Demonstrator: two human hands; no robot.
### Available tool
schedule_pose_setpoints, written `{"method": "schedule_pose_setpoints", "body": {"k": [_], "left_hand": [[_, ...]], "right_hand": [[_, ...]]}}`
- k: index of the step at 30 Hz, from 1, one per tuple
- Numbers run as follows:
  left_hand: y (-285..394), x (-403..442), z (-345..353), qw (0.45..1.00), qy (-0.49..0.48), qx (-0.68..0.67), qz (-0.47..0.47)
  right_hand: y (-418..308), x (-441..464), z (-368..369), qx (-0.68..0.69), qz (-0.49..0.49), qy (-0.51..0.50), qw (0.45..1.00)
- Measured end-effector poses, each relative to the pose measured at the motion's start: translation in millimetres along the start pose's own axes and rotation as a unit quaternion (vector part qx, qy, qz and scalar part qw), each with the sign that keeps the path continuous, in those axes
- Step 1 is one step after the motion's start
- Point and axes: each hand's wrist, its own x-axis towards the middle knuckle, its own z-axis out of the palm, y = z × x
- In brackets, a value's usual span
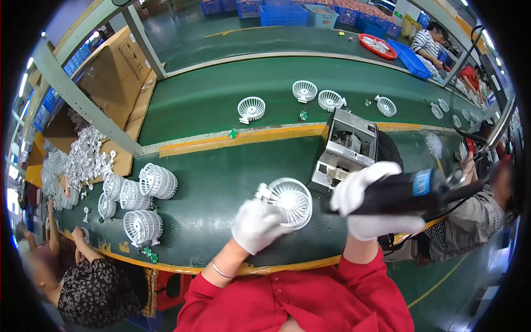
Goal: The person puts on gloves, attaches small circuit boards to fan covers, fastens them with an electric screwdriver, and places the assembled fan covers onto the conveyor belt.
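A round white slatted fan housing [294, 203] lies on the green bench in front of me. My left hand [259, 224], in a white glove, has its fingers closed on the housing's left edge, by its small neck. My right hand [362, 191], also gloved, is wrapped round a black handheld tool [395, 193] with a blue label, just right of the housing. The tool is blurred and its tip is hard to make out. Behind the tool stands a metal box-shaped device [348, 146] with an open top.
Stacked white fan housings [142, 227] stand at the left, beside a heap of clear plastic parts [83, 160]. More housings [251, 109] and small green boards lie on the conveyor [204, 88] beyond. Co-workers sit at the lower left, right edge and far right.
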Motion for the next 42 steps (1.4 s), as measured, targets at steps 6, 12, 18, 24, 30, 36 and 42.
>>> {"method": "schedule_pose_setpoints", "body": {"k": [6, 12, 18, 24, 30, 36, 42], "left_hand": [[-9, 22, -14, 0.976, 0.115, 0.080, -0.168], [18, -8, 20, 0.980, -0.152, 0.063, -0.113], [5, -16, 27, 0.977, -0.184, 0.055, -0.090], [1, -12, 23, 0.981, -0.174, 0.041, -0.072], [-2, -14, 21, 0.980, -0.180, 0.046, -0.067], [-4, -13, 20, 0.990, -0.133, 0.047, -0.032], [1, -13, 18, 0.985, -0.160, 0.043, -0.054]], "right_hand": [[24, 12, -52, -0.136, 0.069, 0.104, 0.983], [29, -9, -50, -0.069, 0.128, 0.104, 0.984], [20, -13, -16, 0.139, 0.124, 0.075, 0.980], [62, -20, -9, 0.131, 0.159, 0.026, 0.978], [75, -21, -2, 0.089, 0.201, 0.029, 0.975], [82, -21, -8, 0.140, 0.238, -0.040, 0.960], [61, -18, -9, 0.154, 0.163, 0.012, 0.974]]}}
